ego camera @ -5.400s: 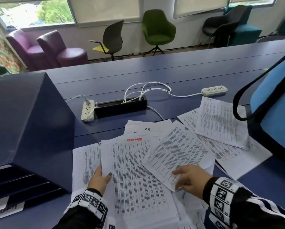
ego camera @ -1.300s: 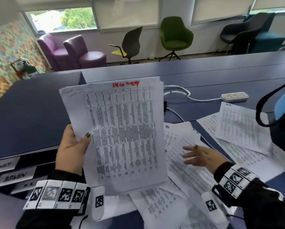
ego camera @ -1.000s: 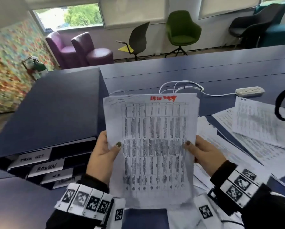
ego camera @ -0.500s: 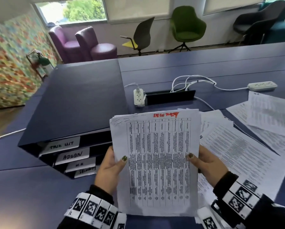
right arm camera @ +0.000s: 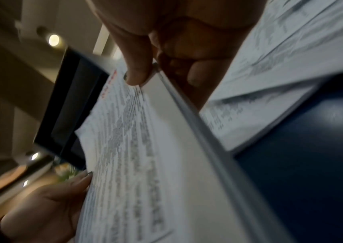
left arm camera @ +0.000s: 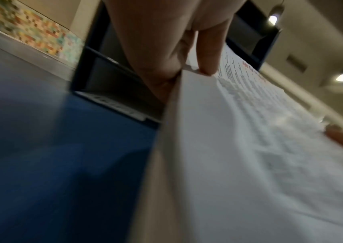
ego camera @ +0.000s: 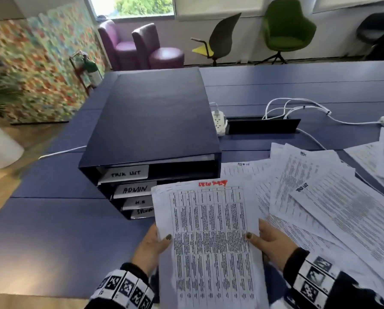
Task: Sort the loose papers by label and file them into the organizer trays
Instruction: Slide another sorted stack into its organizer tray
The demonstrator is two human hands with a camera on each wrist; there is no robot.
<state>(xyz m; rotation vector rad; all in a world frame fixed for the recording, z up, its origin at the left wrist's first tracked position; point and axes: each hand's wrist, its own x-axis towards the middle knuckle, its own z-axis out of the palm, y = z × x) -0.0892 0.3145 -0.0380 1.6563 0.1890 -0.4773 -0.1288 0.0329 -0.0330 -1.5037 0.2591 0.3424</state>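
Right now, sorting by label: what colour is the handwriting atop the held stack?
Red, on the held stack; clearest in the head view.

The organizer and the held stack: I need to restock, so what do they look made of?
The organizer looks like dark navy board or plastic with a matte finish: flat panels, only a soft sheen, so which is unclear. The held stack is plain white printed paper: thin sheets bowing between both hands, a red handwritten label on top.
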